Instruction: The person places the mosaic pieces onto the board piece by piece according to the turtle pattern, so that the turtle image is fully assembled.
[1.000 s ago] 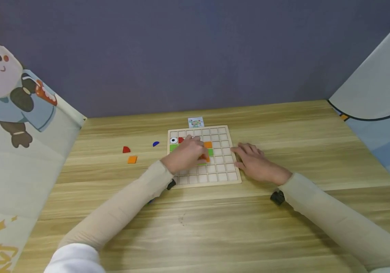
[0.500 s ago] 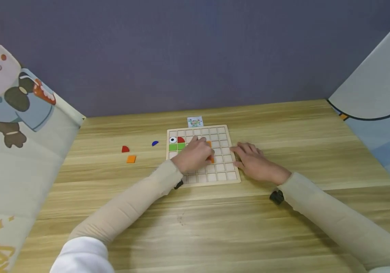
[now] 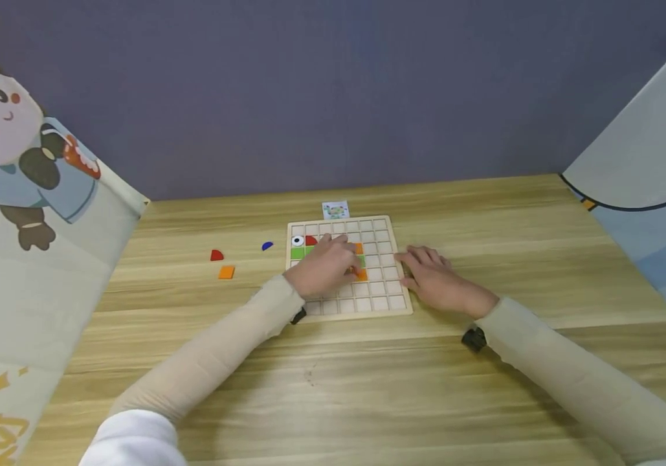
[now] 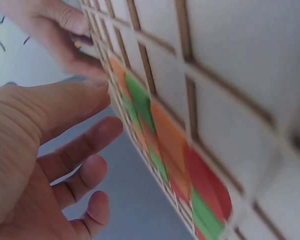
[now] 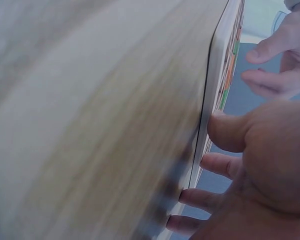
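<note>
A wooden grid board (image 3: 379,304) lies on the table with coloured tiles in its cells. My left hand (image 3: 322,265) hovers over its middle, thumb and fingers apart, holding nothing. By those fingertips lies an orange tile (image 3: 361,276) in a cell. The left wrist view shows more orange tiles (image 4: 169,132), green tiles (image 4: 138,95) and a red tile (image 4: 210,182). A round eye tile (image 3: 298,241), a red quarter-round tile (image 3: 310,240) and a green tile (image 3: 298,253) fill the upper left. My right hand (image 3: 434,278) touches the board's right edge with extended fingers.
Left of the board lie a loose red quarter-round piece (image 3: 217,255), an orange square (image 3: 226,272) and a blue half-round piece (image 3: 266,246). A small picture card (image 3: 335,209) touches the board's far edge. A dark wall panel (image 3: 333,97) rises behind the table.
The left hand moved slightly right over the board, then drew back a little. The lower orange tile, earlier mostly under its fingers, now shows more fully. The right hand stayed put.
</note>
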Tool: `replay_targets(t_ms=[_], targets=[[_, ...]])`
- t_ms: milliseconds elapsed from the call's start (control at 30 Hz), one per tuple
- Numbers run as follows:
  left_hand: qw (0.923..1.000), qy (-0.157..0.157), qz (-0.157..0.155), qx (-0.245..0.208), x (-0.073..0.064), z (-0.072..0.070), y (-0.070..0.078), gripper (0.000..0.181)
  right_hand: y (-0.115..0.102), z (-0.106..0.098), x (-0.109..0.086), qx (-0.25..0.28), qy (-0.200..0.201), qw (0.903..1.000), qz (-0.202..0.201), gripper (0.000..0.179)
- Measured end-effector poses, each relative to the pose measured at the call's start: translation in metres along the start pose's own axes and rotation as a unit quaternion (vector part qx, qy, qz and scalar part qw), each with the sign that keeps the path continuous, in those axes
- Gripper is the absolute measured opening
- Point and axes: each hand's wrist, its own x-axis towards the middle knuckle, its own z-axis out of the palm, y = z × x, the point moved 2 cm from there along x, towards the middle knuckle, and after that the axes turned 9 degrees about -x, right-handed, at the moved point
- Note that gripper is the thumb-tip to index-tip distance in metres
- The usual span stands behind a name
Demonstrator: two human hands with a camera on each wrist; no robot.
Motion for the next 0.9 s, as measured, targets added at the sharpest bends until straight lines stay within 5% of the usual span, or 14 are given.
replay_targets(t_ms=[533,900], targets=[[0.9954,0.079,-0.050,-0.024,-0.057,-0.033,-0.038,0.019,-0.003,-0.001,-0.002,-0.001,0.004,1.0000,0.005,0.050],[0.9863,0.122,-0.108,-0.025,-0.110,-0.051,-0.082,0.021,-0.003,-0.001,-0.002,0.001,0.004,1.0000,0.001,0.050]])
